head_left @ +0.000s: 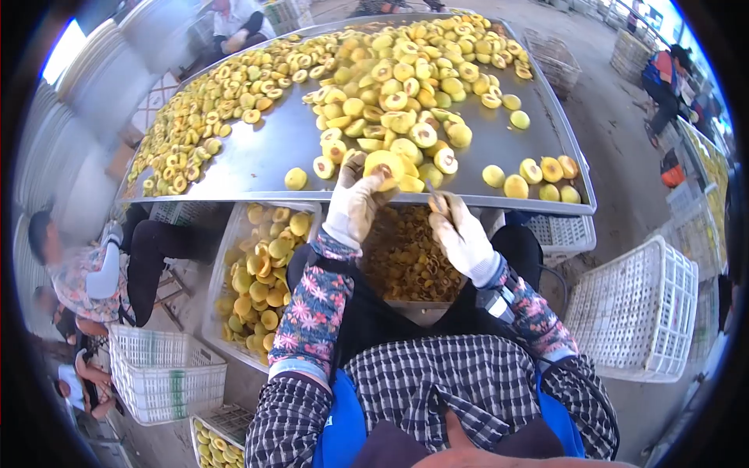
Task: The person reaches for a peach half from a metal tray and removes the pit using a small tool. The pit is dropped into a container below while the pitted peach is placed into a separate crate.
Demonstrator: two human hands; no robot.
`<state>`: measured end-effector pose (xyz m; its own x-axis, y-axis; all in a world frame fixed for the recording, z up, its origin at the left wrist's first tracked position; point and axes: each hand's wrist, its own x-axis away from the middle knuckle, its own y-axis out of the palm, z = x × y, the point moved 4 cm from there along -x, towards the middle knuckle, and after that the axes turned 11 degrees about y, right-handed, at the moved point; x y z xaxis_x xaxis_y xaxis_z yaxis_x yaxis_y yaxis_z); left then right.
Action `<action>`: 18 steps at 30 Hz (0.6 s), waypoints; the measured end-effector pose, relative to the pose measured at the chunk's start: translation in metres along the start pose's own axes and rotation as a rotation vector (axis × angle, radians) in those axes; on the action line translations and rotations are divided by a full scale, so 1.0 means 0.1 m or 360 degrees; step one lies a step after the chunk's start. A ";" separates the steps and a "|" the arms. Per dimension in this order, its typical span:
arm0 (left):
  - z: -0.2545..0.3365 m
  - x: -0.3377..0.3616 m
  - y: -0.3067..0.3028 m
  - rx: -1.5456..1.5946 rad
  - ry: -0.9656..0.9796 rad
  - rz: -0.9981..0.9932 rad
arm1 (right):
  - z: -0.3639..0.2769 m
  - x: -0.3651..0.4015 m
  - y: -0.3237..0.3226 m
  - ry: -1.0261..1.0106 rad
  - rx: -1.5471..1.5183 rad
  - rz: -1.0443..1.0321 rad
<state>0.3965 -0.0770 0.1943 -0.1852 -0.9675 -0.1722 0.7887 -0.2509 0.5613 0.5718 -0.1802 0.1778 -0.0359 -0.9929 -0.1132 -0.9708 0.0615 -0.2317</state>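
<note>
My left hand (353, 204), in a whitish work glove, grips a yellow peach half (384, 168) at the table's near edge, its cut face with a brownish hollow turned up. My right hand (465, 240), also gloved, is closed round a small knife (430, 187) whose thin grey blade points toward the fruit; its handle is mostly hidden by the fingers. Just beyond both hands rises a heap of cut peaches (398, 101) on the metal table (273, 148). Below them a bin of brown peach scraps (413, 265) sits between my knees.
A crate of peach halves (261, 273) stands by my left leg. White plastic crates lie at left (168, 374) and right (636, 308). The raised table rim (507, 204) runs in front of me. One person (86, 265) sits at left, others farther off.
</note>
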 end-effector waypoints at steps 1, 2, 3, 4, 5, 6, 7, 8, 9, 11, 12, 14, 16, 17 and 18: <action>0.05 0.16 0.22 -0.0038 -0.0043 0.0014 | -0.14 0.00 0.02 -0.0112 0.0106 0.0094; -0.03 0.23 0.29 0.0078 -0.0041 -0.0098 | -0.28 0.00 0.02 -0.0228 0.0214 0.0182; -0.09 0.28 0.32 0.0150 -0.0013 -0.0179 | -0.33 -0.02 0.03 -0.0246 0.0309 0.0222; -0.10 0.32 0.38 0.0223 0.0022 -0.0256 | -0.34 -0.01 0.03 -0.0279 0.0372 0.0245; -0.08 0.37 0.42 0.0269 -0.0047 -0.0289 | -0.35 -0.01 0.01 -0.0312 0.0397 0.0214; -0.06 0.37 0.43 0.0275 -0.0049 -0.0290 | -0.35 -0.01 0.00 -0.0348 0.0420 0.0179; -0.06 0.38 0.42 0.0593 -0.0209 -0.0212 | -0.33 -0.01 -0.03 -0.0348 0.0424 0.0175; -0.08 0.40 0.42 0.0907 -0.0368 -0.0128 | -0.29 0.00 -0.04 -0.0340 0.0479 0.0130; -0.17 0.35 0.37 0.0708 -0.0265 -0.0150 | -0.27 0.00 -0.03 -0.0331 0.0532 0.0084; -0.21 0.40 0.42 0.0736 -0.0274 -0.0036 | -0.31 0.07 -0.01 -0.0329 0.0655 0.0092; -0.23 0.42 0.43 0.0763 -0.0293 0.0070 | -0.34 0.12 0.00 -0.0322 0.0779 0.0112; -0.37 0.38 0.35 0.0679 -0.0231 0.0212 | -0.37 0.15 0.00 -0.0283 0.0772 0.0105; -0.34 0.34 0.28 -0.0322 0.0354 0.0042 | -0.35 0.15 0.00 -0.0186 0.0742 0.0071; -0.32 0.36 0.30 -0.0323 0.0347 0.0038 | -0.36 0.16 0.01 -0.0180 0.0740 0.0075; -0.33 0.38 0.33 0.0154 0.0119 0.0067 | -0.37 0.16 0.02 -0.0151 0.0747 0.0081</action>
<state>0.4350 -0.1210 0.1794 -0.1060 -0.9731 -0.2044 0.7339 -0.2153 0.6442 0.5609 -0.1997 0.2109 -0.0375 -0.9752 -0.2182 -0.7556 0.1705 -0.6325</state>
